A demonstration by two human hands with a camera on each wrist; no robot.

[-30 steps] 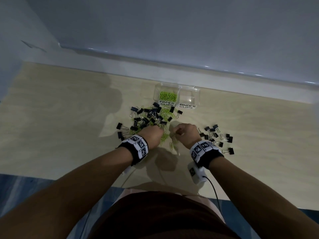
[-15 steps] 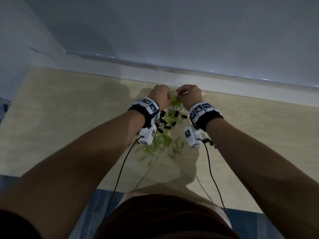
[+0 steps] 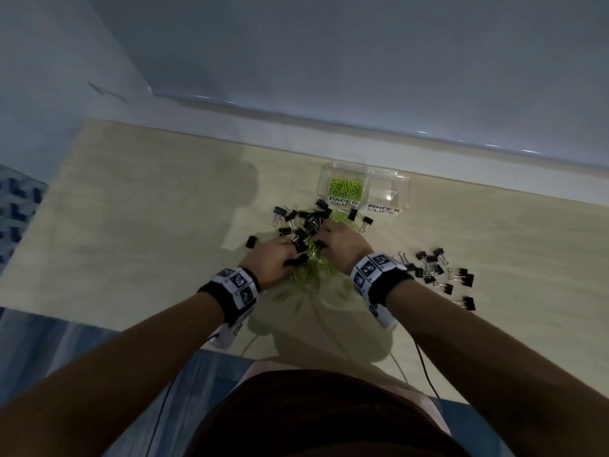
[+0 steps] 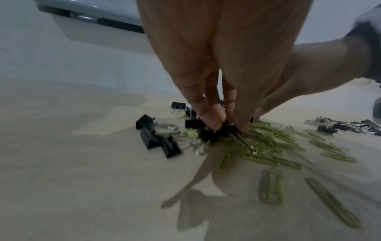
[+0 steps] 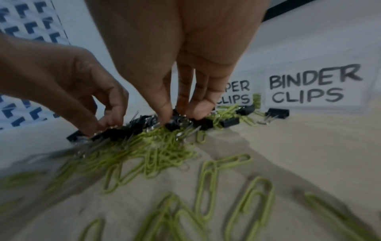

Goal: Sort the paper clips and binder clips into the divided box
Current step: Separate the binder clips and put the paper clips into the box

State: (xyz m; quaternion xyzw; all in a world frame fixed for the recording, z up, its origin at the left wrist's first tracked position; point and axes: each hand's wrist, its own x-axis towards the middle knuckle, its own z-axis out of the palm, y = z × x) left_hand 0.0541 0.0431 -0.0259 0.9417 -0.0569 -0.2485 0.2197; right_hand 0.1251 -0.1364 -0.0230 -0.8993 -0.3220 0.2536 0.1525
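A clear divided box (image 3: 406, 188) stands at the back of the table. Its left cell, labelled PAPER CLIPS, holds green paper clips (image 3: 346, 188); the right cell, labelled BINDER CLIPS (image 5: 309, 84), looks empty. In front of it lies a mixed pile of black binder clips (image 3: 304, 222) and green paper clips (image 5: 156, 151). Both hands reach down into this pile side by side. My left hand (image 4: 226, 125) pinches a black binder clip (image 4: 212, 134) with thumb and fingertips. My right hand (image 5: 181, 117) pinches another black binder clip (image 5: 175, 124) at the pile's far side.
A separate group of black binder clips (image 3: 438, 272) lies to the right of my right wrist. Loose green paper clips (image 5: 243, 203) are scattered toward me. A wall ledge (image 3: 428, 159) runs just behind the box. Cables (image 3: 425, 364) trail from both wrists over the near table edge.
Half a second ago both hands were up at the box over the paper clip cell. They have come back toward me and down into the mixed pile, fingers now on binder clips.
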